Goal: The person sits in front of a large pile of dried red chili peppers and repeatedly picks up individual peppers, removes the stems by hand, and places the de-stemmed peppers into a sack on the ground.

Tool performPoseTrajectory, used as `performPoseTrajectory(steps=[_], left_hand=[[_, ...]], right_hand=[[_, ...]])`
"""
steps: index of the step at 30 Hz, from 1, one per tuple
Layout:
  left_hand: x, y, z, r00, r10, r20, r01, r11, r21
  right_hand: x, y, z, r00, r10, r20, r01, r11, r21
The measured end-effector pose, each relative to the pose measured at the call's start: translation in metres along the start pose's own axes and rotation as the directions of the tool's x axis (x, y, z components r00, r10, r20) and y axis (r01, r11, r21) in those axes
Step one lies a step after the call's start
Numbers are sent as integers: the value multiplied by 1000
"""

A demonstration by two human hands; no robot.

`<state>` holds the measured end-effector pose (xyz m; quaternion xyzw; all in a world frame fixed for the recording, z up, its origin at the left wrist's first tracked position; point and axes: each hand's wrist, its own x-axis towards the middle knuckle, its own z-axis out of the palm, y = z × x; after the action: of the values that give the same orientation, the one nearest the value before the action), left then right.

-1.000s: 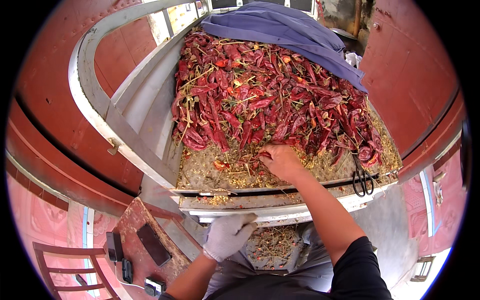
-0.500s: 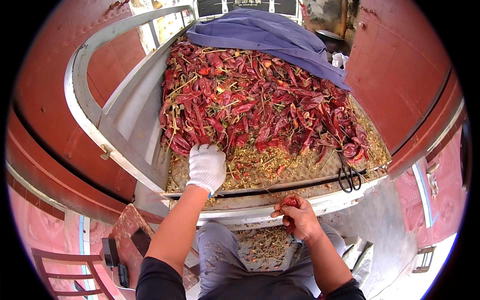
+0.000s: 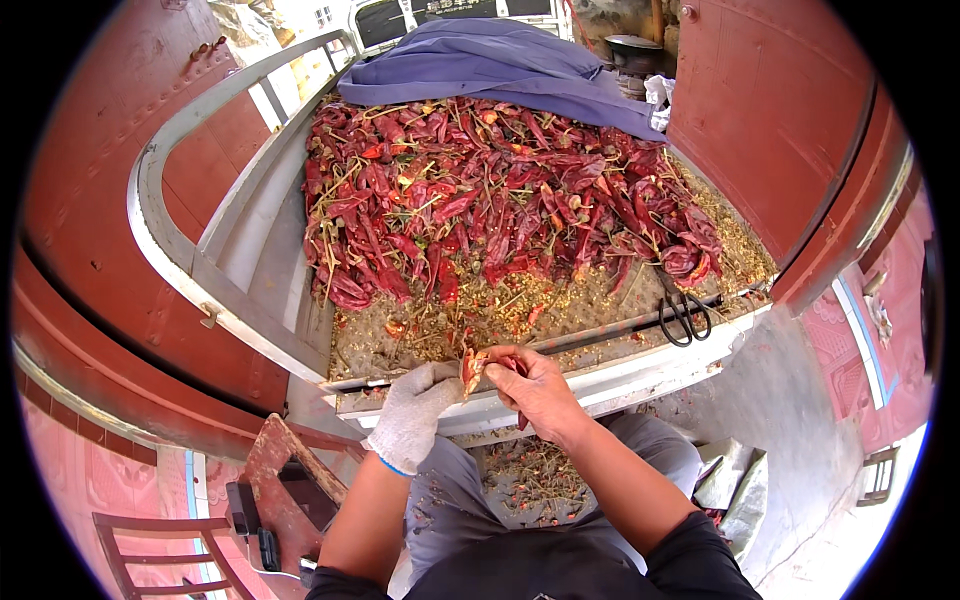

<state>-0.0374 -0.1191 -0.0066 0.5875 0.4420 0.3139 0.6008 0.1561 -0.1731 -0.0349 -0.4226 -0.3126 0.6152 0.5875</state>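
My left hand (image 3: 412, 408), in a white knit glove, meets my bare right hand (image 3: 545, 395) over the front edge of the truck bed (image 3: 640, 365). Between their fingertips is a split dried chili pepper (image 3: 471, 372), its pale orange inside showing. Both hands are closed on it. Dark red chili also shows within my right fingers; I cannot tell whether it is the same pod. Beyond the hands lies a broad heap of wrinkled dried red chilies (image 3: 480, 200) with stems. Black-handled scissors (image 3: 685, 320) rest at the bed's front right edge.
Loose yellow seeds (image 3: 540, 310) cover the front of the bed. A purple-blue cloth (image 3: 500, 65) drapes the heap's far side. A metal rail (image 3: 150, 200) curves along the left. Red doors (image 3: 780, 120) flank the bed. Stem scraps (image 3: 530, 485) litter the ground between my knees.
My gloved left hand has drawn back from the front of the heap to my right hand. My right hand has moved left and up; both now grip a chili. The view has shifted slightly.
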Motion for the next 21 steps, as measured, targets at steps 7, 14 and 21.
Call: performPoseTrajectory(steps=[7, 14, 21], left_hand=[[7, -26, 17, 1000, 20, -24, -20, 1000, 17], [45, -3, -21, 839, 501, -213, -138, 575, 807], [102, 11, -9, 839, 544, 17, -137, 180, 974]], right_hand=[[-12, -3, -28, 999, 25, -48, -17, 990, 143], [-124, -39, -135, 889, -148, -433, 175, 984, 24], [-335, 85, -343, 380, -344, -859, -465, 731, -499]])
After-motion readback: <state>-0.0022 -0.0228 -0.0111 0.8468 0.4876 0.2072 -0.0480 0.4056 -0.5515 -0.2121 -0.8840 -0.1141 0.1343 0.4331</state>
